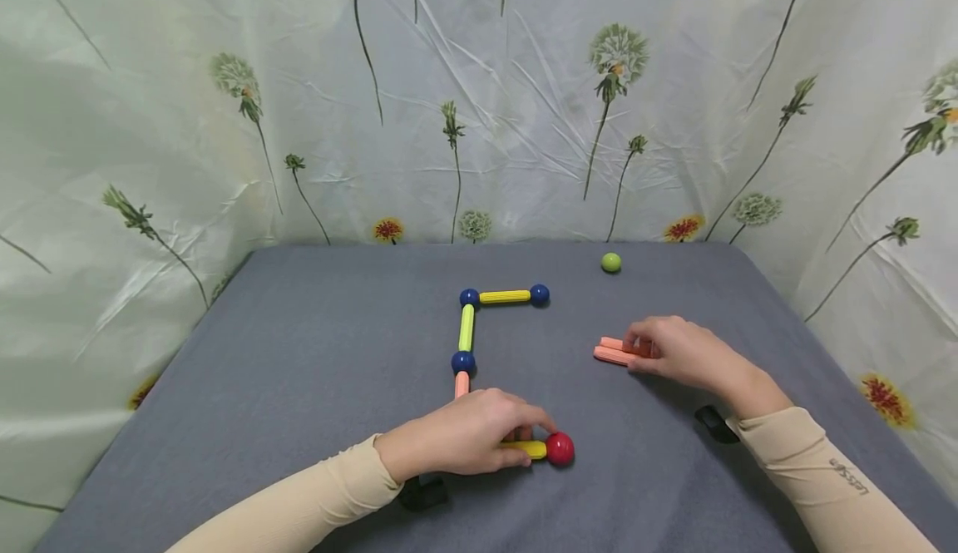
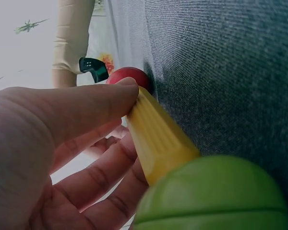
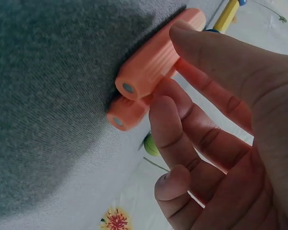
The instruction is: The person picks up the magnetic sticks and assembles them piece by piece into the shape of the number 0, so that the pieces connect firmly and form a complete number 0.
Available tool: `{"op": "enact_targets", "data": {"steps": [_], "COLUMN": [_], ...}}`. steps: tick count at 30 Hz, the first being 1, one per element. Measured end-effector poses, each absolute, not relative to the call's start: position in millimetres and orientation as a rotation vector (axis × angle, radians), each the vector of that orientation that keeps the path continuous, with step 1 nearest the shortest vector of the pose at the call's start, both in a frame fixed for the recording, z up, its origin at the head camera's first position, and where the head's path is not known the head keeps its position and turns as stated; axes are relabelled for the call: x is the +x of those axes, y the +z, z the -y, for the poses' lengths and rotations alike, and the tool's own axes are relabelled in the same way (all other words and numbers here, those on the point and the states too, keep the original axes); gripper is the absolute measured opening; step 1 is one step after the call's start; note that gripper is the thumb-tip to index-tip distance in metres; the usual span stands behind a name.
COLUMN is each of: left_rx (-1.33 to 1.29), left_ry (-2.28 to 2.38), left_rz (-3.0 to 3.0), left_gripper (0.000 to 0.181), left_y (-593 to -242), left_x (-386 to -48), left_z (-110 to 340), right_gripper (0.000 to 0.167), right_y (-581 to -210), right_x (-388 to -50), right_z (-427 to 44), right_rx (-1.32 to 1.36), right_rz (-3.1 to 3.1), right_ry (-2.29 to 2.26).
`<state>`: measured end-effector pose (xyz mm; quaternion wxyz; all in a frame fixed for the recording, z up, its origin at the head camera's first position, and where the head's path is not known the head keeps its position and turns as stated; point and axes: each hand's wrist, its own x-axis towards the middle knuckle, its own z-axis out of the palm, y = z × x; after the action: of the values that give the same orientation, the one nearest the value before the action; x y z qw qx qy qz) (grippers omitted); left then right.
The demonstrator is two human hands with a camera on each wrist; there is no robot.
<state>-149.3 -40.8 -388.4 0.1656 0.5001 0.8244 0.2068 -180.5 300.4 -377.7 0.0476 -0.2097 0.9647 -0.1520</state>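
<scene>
Thumb and fingers of my left hand (image 1: 479, 432) pinch a yellow magnetic stick (image 2: 158, 134). A red ball (image 1: 560, 449) sits at its far end, and a green ball (image 2: 216, 196) is at the near end in the left wrist view. To the right, my right hand (image 1: 688, 357) has its thumb and fingers around an orange magnetic stick (image 3: 156, 60). Against it lies a second orange stick (image 3: 127, 112), both on the cloth. Metal tips show on their near ends.
Ahead of my left hand, blue balls (image 1: 463, 362) join a pink stick (image 1: 461, 384), a lime stick (image 1: 466, 328) and a yellow stick (image 1: 505, 296) in an angled chain. A loose green ball (image 1: 611, 263) lies near the back edge of the grey cloth (image 1: 337, 328). Flowered curtains (image 1: 524, 120) surround it.
</scene>
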Motion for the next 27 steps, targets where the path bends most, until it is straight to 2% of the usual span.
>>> {"op": "enact_targets", "data": {"steps": [21,27], "left_rx": [1.452,1.419], "left_ry": [0.638,0.670], "left_rz": [-2.326,-2.330], "left_gripper": [0.038,0.035], "left_y": [-392.0,-394.0], "left_x": [-151.1,-150.5], "left_z": [40.4,42.3], "right_gripper": [0.020,0.015], "right_y": [-379.1,-381.2], "right_x": [-174.7,-174.0], "right_z": [-288.6,-284.3], "right_rx": [-0.510,-0.487], "right_rz": [-2.842,-2.833], "right_ry": [-0.502,-0.487]}}
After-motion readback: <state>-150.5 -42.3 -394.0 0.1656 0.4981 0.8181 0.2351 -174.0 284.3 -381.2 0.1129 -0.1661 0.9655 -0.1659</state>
